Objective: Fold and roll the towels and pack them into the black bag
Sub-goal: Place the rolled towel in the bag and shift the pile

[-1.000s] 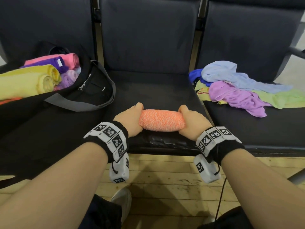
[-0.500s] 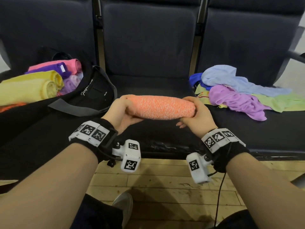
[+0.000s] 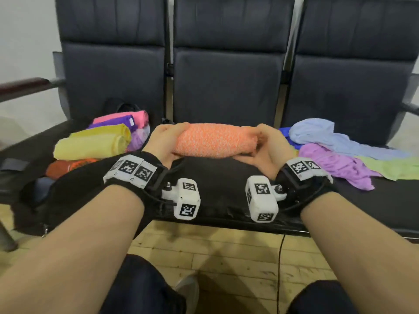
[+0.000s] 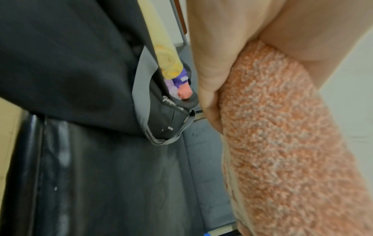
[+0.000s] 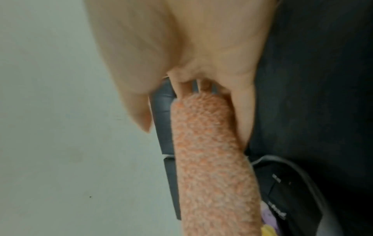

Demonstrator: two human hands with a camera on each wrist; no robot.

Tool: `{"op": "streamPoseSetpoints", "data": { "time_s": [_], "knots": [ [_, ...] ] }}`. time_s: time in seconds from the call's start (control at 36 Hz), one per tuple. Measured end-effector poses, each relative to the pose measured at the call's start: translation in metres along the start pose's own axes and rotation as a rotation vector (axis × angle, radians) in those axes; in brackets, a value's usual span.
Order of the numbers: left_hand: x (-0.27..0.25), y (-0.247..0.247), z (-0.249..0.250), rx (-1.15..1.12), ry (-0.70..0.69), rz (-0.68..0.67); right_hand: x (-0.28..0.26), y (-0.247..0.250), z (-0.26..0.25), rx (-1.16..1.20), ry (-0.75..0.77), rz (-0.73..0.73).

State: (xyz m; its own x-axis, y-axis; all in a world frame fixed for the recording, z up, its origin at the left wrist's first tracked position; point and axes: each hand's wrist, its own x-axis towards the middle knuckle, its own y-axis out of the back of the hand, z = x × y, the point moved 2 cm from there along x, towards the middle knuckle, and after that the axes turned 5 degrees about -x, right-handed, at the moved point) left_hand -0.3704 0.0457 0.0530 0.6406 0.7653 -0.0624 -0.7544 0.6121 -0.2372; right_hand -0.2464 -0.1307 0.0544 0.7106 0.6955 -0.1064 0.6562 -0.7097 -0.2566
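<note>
Orange and tightly rolled, the speckled towel (image 3: 216, 141) is held level in the air above the middle seat (image 3: 217, 177), the left hand (image 3: 163, 141) curled round one end and the right hand (image 3: 267, 146) round the other. The black bag (image 3: 74, 186) lies on the seat to the left, its mouth open toward the towel, with the yellow roll (image 3: 90, 143), pink roll (image 3: 127, 117) and other rolls already inside.

To do this step well, both hands should likely keep even squeeze on the ends so the roll does not loosen, carry it leftward still level, and slide it in beside or on top of the packed rolls, letting go only once the bag's contents support it. The loose outer edge is best turned downward, so its own weight pins it.

Where that edge lies cannot be told. Both wrist views are blurred and mostly filled by palm and towel. The bag's far side and depth are hidden. The loose pile of towels (image 3: 335, 152) on the right seat overlaps, so their count is unclear.
</note>
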Motion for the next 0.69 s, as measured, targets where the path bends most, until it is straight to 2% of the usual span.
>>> {"op": "streamPoseSetpoints", "data": {
  "time_s": [0.06,0.17,0.25,0.36,0.53,0.69],
  "knots": [
    [-0.007,0.009,0.018,0.009,-0.039,0.000,-0.005,-0.016,-0.013,0.022,-0.081,-0.025],
    [-0.027,0.034,0.047,0.014,-0.064,0.026,-0.011,-0.051,-0.029,-0.103,-0.092,0.007],
    [-0.040,0.059,0.063,0.017,-0.023,0.112,-0.019,-0.081,-0.035,-0.177,-0.159,0.026],
    [-0.050,0.097,0.079,-0.036,0.100,0.148,-0.033,-0.116,-0.041,-0.267,-0.199,0.013],
    [-0.028,0.160,0.107,0.011,0.012,0.218,-0.027,-0.166,-0.056,-0.378,-0.253,-0.101],
    [-0.007,0.217,0.129,0.065,-0.016,0.270,0.005,-0.233,-0.043,-0.371,-0.275,-0.155]
  ]
}}
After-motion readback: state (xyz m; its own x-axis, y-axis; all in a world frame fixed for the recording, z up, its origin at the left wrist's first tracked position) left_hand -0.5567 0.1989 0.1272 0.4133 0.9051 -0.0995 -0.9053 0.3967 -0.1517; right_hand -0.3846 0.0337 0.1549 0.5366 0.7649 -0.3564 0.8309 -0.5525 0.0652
